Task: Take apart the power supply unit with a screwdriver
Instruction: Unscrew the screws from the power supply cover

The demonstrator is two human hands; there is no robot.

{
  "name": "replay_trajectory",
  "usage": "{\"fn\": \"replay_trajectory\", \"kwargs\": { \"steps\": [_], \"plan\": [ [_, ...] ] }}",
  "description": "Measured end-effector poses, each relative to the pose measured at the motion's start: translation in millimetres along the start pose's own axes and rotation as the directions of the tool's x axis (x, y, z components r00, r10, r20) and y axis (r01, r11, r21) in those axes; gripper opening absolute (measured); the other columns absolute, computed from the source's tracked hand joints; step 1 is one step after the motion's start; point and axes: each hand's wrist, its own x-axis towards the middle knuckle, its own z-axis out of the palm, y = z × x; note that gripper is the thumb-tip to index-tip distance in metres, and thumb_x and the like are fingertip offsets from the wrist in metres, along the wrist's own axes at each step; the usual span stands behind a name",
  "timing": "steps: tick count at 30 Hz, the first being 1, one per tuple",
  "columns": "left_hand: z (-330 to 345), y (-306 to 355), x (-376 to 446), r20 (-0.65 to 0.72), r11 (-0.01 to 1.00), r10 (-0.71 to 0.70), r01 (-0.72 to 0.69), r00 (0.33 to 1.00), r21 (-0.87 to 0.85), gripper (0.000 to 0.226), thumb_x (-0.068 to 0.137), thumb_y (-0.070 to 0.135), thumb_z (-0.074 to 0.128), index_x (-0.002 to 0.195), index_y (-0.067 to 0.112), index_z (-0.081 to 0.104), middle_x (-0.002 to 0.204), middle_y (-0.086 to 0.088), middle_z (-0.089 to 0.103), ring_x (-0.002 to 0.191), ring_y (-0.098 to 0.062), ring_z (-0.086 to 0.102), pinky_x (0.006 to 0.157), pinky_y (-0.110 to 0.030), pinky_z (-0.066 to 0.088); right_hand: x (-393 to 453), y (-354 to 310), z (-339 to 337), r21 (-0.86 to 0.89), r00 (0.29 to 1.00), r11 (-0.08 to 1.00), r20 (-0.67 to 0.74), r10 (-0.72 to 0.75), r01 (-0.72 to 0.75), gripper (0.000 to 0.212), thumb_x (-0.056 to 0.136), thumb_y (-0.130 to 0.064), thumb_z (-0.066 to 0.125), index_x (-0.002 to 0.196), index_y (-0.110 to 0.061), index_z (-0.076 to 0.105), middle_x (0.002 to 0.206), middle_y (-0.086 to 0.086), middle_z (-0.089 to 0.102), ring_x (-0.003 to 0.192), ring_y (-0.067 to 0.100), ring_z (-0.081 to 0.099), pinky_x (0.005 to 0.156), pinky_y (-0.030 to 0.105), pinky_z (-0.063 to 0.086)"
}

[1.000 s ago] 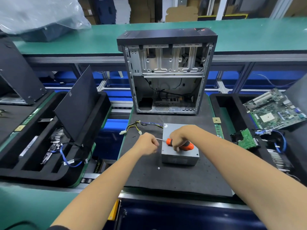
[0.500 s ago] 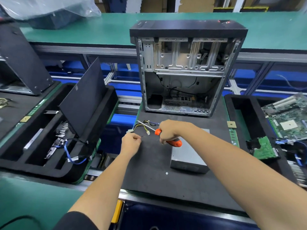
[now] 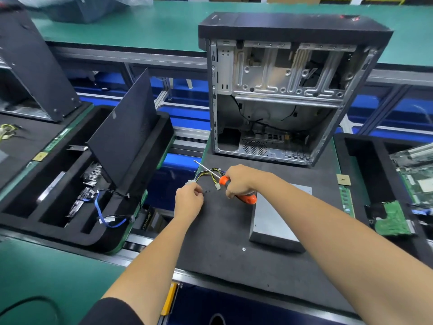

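While the right hand [image 3: 239, 181] keeps its place over the mat, the scene reads so:

Right grip: clamped round the orange handle of the screwdriver [image 3: 236, 190], whose shaft slants up to the far left over the wires.
Left grip: the left hand [image 3: 188, 201] hangs low over the mat with fingertips drawn together just beside two small dark screws [image 3: 207, 190]; I cannot tell whether it pinches anything.
Power supply unit [image 3: 273, 221]: a grey metal box lying flat on the black foam mat [image 3: 222, 231], to the right of both hands, partly hidden under the right forearm.
Wires [image 3: 210, 175]: a yellow and black bundle with white plugs, on the far side of the hands.
Loose screw [image 3: 244, 249]: a pale one on the mat, near the box's near left corner.
Computer case [image 3: 288, 90]: open and upright at the far end of the mat.
Left of the mat: a black foam tray [image 3: 70, 207] holding a leaning dark panel [image 3: 121, 132] and a blue cable [image 3: 99, 209].
Right of the mat: green circuit boards [image 3: 391, 219] in another tray.
Bench [image 3: 46, 266]: green.
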Motion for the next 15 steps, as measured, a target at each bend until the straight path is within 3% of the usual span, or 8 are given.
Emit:
{"fn": "replay_trajectory", "kwargs": {
  "steps": [7, 15],
  "plan": [
    [6, 6, 6, 0.0, 1.0, -0.004, 0.004, 1.0, 0.015, 0.015, 0.083, 0.009, 0.068, 0.073, 0.02, 0.064, 0.085, 0.002, 0.062, 0.075, -0.01, 0.055, 0.068, -0.021, 0.039, -3, 2, -2, -0.006, 0.999, 1.0, -0.025, -0.023, 0.023, 0.026, 0.076, -0.026, 0.072, 0.072, -0.017, 0.048, 0.077, 0.004, 0.055, 0.069, 0.024, 0.054, 0.058, 0.029, 0.043],
    [4, 9, 14, 0.089, 0.984, -0.156, 0.162, 0.984, -0.07, 0.015, 0.08, 0.005, 0.073, 0.072, 0.017, 0.067, 0.087, -0.002, 0.067, 0.084, -0.017, 0.059, 0.077, -0.029, 0.049, -8, 6, -5, -0.016, 0.999, 1.0, -0.048, -0.024, 0.023, 0.027, 0.075, -0.025, 0.073, 0.071, -0.019, 0.047, 0.076, 0.002, 0.054, 0.068, 0.021, 0.053, 0.059, 0.029, 0.043]
  ]
}}
